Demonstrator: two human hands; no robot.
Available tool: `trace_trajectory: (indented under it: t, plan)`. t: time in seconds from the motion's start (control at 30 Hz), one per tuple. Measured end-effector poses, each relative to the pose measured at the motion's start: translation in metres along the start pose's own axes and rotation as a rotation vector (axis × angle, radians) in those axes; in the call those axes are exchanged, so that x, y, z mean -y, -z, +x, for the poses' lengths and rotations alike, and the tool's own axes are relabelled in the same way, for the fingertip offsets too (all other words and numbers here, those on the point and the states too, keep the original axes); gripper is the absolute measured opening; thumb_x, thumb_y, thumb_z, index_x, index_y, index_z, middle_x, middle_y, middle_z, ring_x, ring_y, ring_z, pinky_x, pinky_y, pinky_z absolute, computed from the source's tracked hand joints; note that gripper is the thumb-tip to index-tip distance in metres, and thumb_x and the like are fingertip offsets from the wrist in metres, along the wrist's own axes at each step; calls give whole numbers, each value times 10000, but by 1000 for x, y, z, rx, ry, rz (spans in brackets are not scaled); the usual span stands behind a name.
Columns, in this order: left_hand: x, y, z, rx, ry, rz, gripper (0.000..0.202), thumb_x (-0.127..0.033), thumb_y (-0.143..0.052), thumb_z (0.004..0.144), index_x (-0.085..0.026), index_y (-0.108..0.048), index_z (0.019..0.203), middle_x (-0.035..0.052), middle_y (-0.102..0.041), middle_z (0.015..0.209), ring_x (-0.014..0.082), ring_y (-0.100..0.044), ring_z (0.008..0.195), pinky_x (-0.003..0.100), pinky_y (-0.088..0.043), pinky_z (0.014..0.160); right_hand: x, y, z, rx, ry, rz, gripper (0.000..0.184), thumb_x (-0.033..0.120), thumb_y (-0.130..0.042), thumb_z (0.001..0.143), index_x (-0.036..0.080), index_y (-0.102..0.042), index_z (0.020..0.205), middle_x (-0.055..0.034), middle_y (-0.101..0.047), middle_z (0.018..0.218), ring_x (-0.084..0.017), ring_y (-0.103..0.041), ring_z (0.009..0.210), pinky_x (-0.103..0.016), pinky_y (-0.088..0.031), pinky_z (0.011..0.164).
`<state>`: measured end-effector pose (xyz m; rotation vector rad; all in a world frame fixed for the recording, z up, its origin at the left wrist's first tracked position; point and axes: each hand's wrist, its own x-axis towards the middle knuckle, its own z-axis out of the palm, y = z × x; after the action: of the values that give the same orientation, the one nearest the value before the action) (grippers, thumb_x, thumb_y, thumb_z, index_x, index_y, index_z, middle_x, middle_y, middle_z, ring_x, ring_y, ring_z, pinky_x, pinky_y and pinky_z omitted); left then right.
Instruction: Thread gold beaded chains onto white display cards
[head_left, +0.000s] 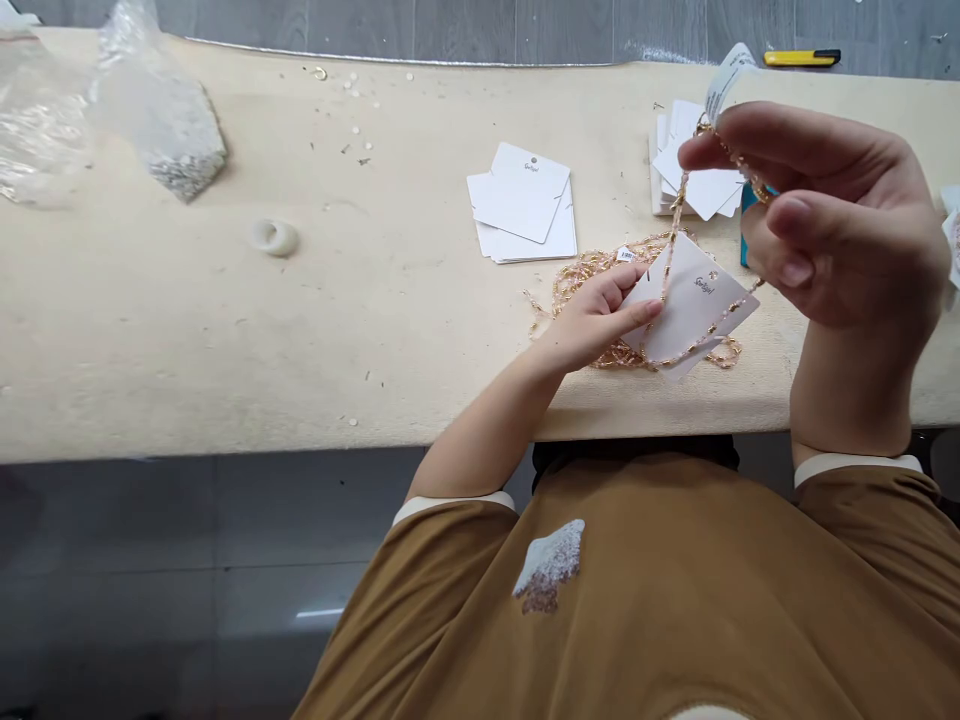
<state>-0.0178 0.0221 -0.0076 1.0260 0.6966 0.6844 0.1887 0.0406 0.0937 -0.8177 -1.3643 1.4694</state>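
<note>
1. Brown shirt (645,590) is closest, with a light, sparkly patch (551,565) on it.
2. Up over the table, the right hand (847,215) is half closed, with its fingers curled. It has hold of the ends of a string of beads (677,205), pink and gold. Next to its fingertips, a white tag (729,80) sticks up.
3. Lower down, the left hand (592,312) is closed, with its thumb on top. It pinches the corner of a white card (690,300) with small writing on it. The beads hang down to its thumb, lie across the card, and go back up to the right hand.
4. Under and around the card is a messy bead pile (583,282), with a tiny tag (626,255) in it.
5. Past the pile are two card stacks: one (525,205) in the middle, and one (705,190) just behind the right hand. A blue-green thing (745,225) peeks out there, mostly hidden.
6. Near the far edge is a yellow cutter (799,58) with a black end.
7. Far off to the left, on the cream table (150,330), are a white ring (274,238), a see-through bag (180,140) of little white bits, and another crinkly bag (37,120).
</note>
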Motion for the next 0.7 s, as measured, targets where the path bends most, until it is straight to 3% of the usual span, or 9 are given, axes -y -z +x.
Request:
trace_trajectory:
  t: [0.13, 0.23, 0.3, 0.37, 0.47, 0.57, 0.63, 0.7]
  plan:
    - [-2, -2, -2, -26, -17, -9, 424, -587, -810, 773, -248, -705, 1004, 15, -737, 1018, 107, -680, 898, 198, -573, 739, -14, 5, 9, -49, -70, 62, 318, 202, -810, 756, 281, -819, 1064, -43, -765, 1120, -13, -410, 501, -212, -251, 355]
    - [-2, -3, -2, -66, -15, 14, 433, -611, -772, 799, -200, -658, 875, -2, -650, 811, 57, -583, 709, 154, -443, 580, -20, 9, 10, -84, -114, 11, 297, 229, -827, 784, 246, -810, 1080, -53, -757, 1103, -13, -460, 524, -210, -287, 386]
    - [-1, -4, -2, -75, -29, 41, 451, -612, -760, 809, -187, -620, 862, -10, -595, 766, 40, -533, 667, 142, -386, 548, -23, 14, 9, -177, -85, -125, 269, 217, -836, 790, 215, -811, 1058, -50, -756, 995, -29, -503, 536, -224, -323, 411]
    - [0, -5, -3, -78, -44, 58, 463, -603, -780, 794, -212, -595, 959, -6, -601, 839, 45, -542, 677, 144, -400, 535, -25, 23, 4, -238, -93, -357, 186, 191, -821, 800, 182, -819, 986, -31, -718, 799, -49, -514, 518, -246, -361, 444]
    - [0, -7, -7, -76, -59, 117, 476, -580, -778, 804, -258, -522, 1043, -11, -582, 956, 23, -501, 610, 153, -354, 462, -27, 37, -7, -97, -225, -739, 60, 194, -764, 841, 166, -801, 880, -23, -650, 672, -98, -551, 583, -288, -456, 574]
    - [-3, -9, -13, -14, -101, 231, 386, -534, -723, 863, -254, -494, 996, -11, -553, 974, 14, -448, 609, 168, -338, 483, -30, 41, -19, 109, -224, -913, 93, 258, -688, 895, 201, -755, 867, -56, -713, 873, -185, -639, 826, -389, -522, 827]
    - [-7, -10, -16, 47, -121, 335, 317, -488, -684, 900, -245, -499, 986, -6, -554, 948, 27, -432, 632, 184, -345, 529, -36, 36, -24, 142, -157, -795, 150, 311, -620, 945, 217, -729, 986, -75, -721, 1083, -225, -653, 1034, -433, -505, 977]
    - [-12, -9, -19, 106, -129, 417, 255, -436, -653, 925, -242, -497, 982, -16, -536, 888, 38, -412, 632, 204, -334, 559, -44, 25, -26, 162, -151, -514, 242, 377, -592, 978, 212, -688, 1126, -85, -703, 1177, -211, -649, 1115, -405, -519, 1007]
